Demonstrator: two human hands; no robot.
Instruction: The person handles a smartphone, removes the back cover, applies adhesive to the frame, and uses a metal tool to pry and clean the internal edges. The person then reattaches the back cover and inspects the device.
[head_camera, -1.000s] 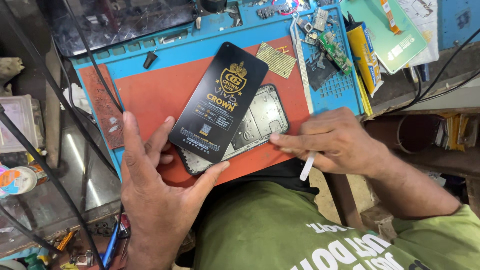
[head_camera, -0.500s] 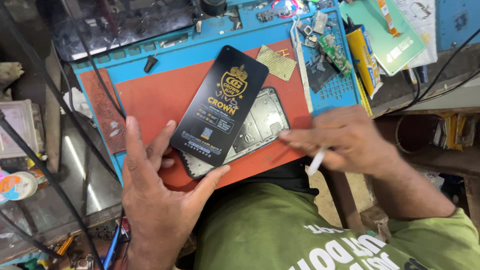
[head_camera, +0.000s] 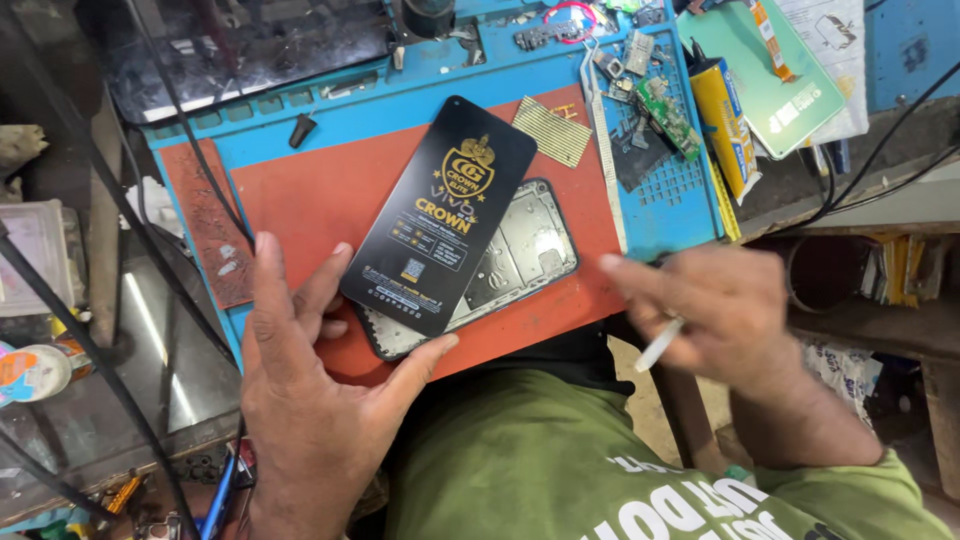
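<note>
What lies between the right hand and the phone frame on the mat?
In the head view, only bare red mat lies between the right hand and the phone frame. The hand holds a white stick.

We count 2 hands: left hand (head_camera: 310, 400) just below the orange mat (head_camera: 320, 200), right hand (head_camera: 715, 310) off the mat's right edge. On the mat approx. in the middle: 1 black card (head_camera: 440, 230) and 1 phone frame (head_camera: 520, 255) under it. 1 white stick (head_camera: 658, 345) in the right hand. At the mat's top right corner, 1 ribbed metal piece (head_camera: 552, 131). Right of the mat: 1 yellow tube (head_camera: 722, 125), 1 green circuit board (head_camera: 668, 118). Above the mat's left part, 1 small black tip (head_camera: 298, 130).
</note>
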